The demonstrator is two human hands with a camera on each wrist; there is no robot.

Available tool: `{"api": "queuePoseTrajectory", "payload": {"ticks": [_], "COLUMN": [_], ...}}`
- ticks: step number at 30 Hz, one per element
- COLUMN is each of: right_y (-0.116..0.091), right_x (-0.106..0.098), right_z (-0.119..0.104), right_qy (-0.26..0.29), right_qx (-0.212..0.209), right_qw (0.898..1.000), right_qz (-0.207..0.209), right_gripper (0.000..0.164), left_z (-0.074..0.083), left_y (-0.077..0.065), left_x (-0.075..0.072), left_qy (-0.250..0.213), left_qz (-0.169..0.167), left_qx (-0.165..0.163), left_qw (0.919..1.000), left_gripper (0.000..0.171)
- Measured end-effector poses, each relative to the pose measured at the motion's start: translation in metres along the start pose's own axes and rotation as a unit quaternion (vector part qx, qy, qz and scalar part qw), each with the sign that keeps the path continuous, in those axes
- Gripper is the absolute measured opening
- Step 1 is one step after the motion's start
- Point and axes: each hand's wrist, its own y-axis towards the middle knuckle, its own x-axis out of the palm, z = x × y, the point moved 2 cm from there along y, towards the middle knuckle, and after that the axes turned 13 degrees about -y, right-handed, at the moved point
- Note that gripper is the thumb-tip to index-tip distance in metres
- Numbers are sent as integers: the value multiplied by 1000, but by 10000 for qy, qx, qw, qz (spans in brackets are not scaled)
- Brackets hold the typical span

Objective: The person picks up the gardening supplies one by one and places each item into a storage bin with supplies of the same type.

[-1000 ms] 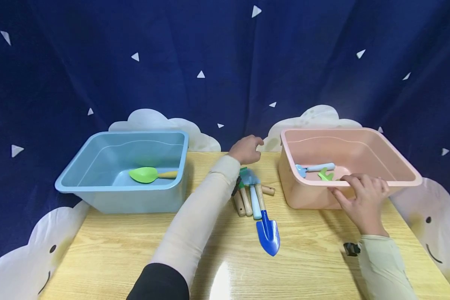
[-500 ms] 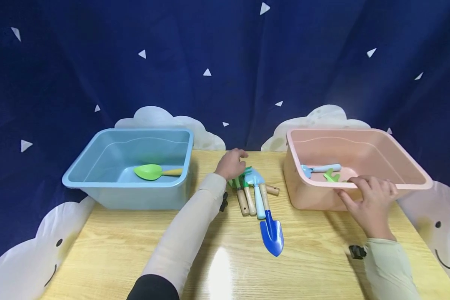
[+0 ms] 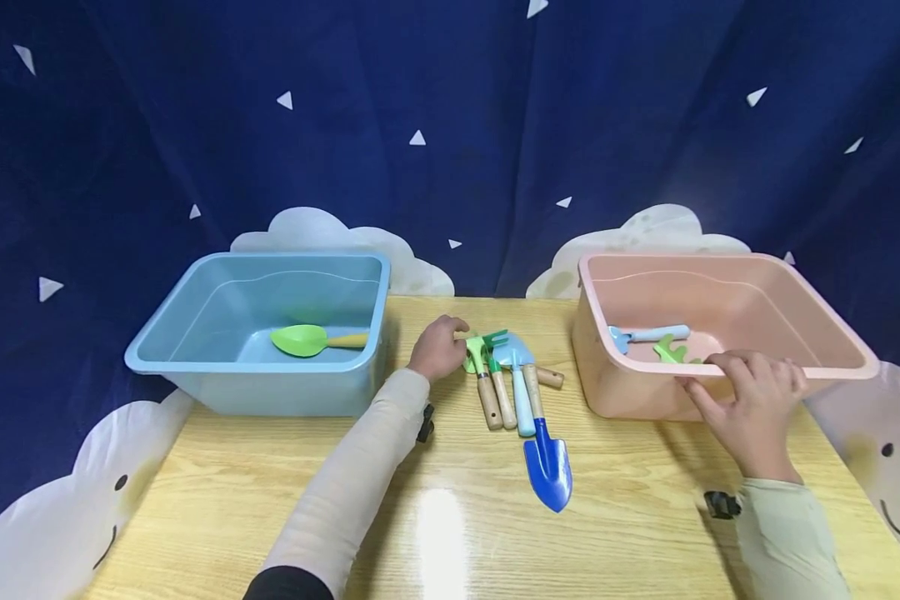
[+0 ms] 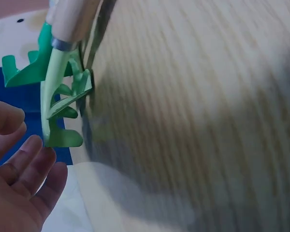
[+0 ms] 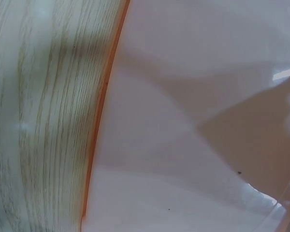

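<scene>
Beside the heads of several small garden tools, my left hand [image 3: 438, 348] hovers with loosely bent fingers and holds nothing. Nearest to it is a light green hand rake [image 3: 477, 354] with a wooden handle; in the left wrist view my fingertips are right by the tines of this rake [image 4: 52, 82]. A dark green rake [image 3: 499, 392], a light blue shovel [image 3: 522, 404] and a blue trowel [image 3: 549, 475] lie to its right. My right hand [image 3: 757, 408] grips the front rim of a pink bin [image 3: 630, 396], thumb outside; the right wrist view shows only bin wall and table.
A blue bin [image 3: 270, 392] at the left holds a green trowel [image 3: 300, 340]. Inside the pink bin lie a light blue tool [image 3: 660, 333] and a green tool head [image 3: 671, 350]. Another wooden handle [image 3: 549, 377] sticks out rightward from the pile. A dark blue curtain [image 3: 480, 100] hangs behind.
My left hand has moved left and toward me, from above the back of the pile to its left side, uncovering the rake heads. The right hand stays on the pink bin's rim.
</scene>
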Motion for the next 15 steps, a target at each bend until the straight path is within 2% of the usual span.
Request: {"api": "queuePoseTrajectory", "payload": {"ticks": [2,5,9,12,15], "right_y": [1,2,2,2,0], "right_x": [1,2,3,3,2], "right_z": [-2,-3,-2,-1,0], "right_qy": [9,27,36,32,16], "right_qx": [-17,0,0,4,-15], "right_qw": [10000,10000,10000,10000,9999], "right_qz": [5,-22,11,90,117], "right_gripper": [76,76,76,76,76], "left_z": [-3,-6,-3,1,7], "left_y": [-1,-5,-15,-23,-32], "left_x": [0,1,1,3,7], "left_qy": [91,496,1177,1578,1837], "left_qz": [82,221,326,207,-158], "left_qx": [76,338,759,1048,1242], "left_qw": [9999,9980,9896,9817,9750], "left_gripper": [36,33,30,29,30]}}
